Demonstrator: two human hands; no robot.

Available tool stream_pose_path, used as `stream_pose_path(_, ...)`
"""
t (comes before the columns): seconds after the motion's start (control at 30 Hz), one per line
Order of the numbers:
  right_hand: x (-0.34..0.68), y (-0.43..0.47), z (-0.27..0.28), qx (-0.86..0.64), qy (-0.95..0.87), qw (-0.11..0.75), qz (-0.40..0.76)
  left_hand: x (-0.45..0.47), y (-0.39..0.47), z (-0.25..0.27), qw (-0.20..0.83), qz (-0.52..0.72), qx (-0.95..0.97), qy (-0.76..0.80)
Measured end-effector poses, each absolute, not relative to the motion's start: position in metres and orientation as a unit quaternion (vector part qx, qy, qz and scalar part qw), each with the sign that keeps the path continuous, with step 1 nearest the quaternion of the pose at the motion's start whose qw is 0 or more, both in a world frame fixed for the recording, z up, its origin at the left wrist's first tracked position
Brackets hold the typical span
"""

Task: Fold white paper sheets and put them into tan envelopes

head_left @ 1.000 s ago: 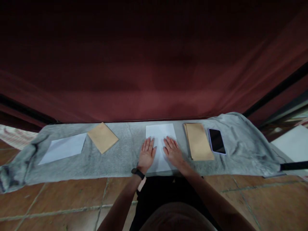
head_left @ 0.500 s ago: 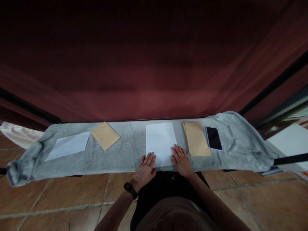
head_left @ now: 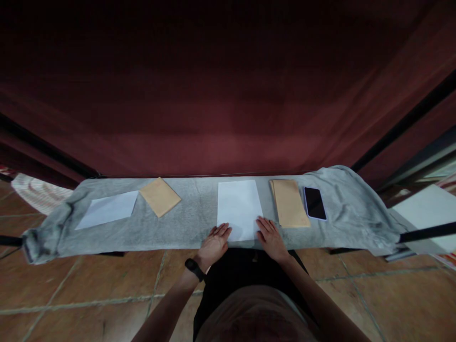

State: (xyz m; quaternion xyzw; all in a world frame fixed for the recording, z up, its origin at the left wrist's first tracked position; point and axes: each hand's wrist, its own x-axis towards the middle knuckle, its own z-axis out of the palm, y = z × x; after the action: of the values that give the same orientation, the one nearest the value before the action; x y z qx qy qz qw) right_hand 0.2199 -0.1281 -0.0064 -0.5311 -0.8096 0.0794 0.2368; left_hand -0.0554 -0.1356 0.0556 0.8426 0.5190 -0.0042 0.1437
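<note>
A sheet of white paper (head_left: 239, 204) lies flat on the grey cloth in front of me. My left hand (head_left: 214, 243) rests at its lower left corner, palm down with fingers stretched out. At the lower right edge of the sheet lies my right hand (head_left: 271, 239), flat too, its fingertips touching the paper. Neither hand grips anything. Just right of the sheet is a small stack of brown envelopes (head_left: 291, 204), slightly fanned at its left side.
A phone (head_left: 315, 203) with a pale purple edge lies right of the envelopes. To the left are another brown envelope (head_left: 160, 196) and more white paper (head_left: 107, 209). The grey cloth (head_left: 194, 213) covers a narrow surface against a dark red backdrop (head_left: 213, 152).
The view has shifted slightly. Both hands stay flat at the sheet's lower corners, and the fingers of my right hand sit a little closer together. The papers, envelopes and phone keep their places.
</note>
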Motion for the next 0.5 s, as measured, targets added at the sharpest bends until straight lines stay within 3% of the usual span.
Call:
stream_pose_path(0.27,0.23,-0.136,-0.007,-0.542,-0.747,0.337,0.184,-0.063,-0.141,0.048,0.155,0.144,0.804,0.556)
stream_pose_path(0.5,0.239,-0.138,-0.003,-0.555,-0.709,0.379,0.215,-0.075,-0.148,0.064,0.299,0.254,0.746,0.538)
